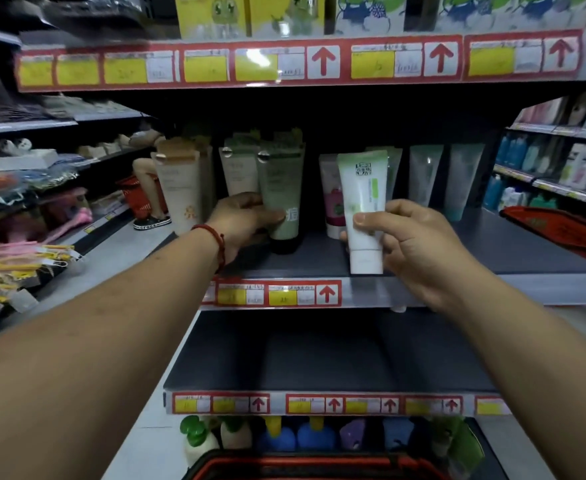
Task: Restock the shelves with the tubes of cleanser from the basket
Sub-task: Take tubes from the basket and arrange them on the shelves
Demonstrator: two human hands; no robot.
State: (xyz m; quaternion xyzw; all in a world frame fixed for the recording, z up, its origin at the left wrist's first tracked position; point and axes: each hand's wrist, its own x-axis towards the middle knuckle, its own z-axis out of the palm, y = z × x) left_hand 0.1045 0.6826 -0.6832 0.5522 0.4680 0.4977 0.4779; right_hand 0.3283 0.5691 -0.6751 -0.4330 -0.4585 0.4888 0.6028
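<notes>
My left hand (246,221) grips a green tube (281,192) with a black cap that stands on the middle shelf (475,247). My right hand (412,237) holds a white tube (364,209) with green print, cap down, over the shelf's front edge. Beige tubes (177,188) stand to the left. A pink-and-white tube (333,199) and pale translucent tubes (443,174) stand behind and to the right. The red basket's rim (319,464) shows at the bottom of the view.
The shelf below (319,355) is dark and bare, with bottles (284,438) under it. A second red basket (561,230) juts in at the right. A person's legs (149,199) and a red basket (135,195) are in the left aisle. Boxes (250,15) fill the top shelf.
</notes>
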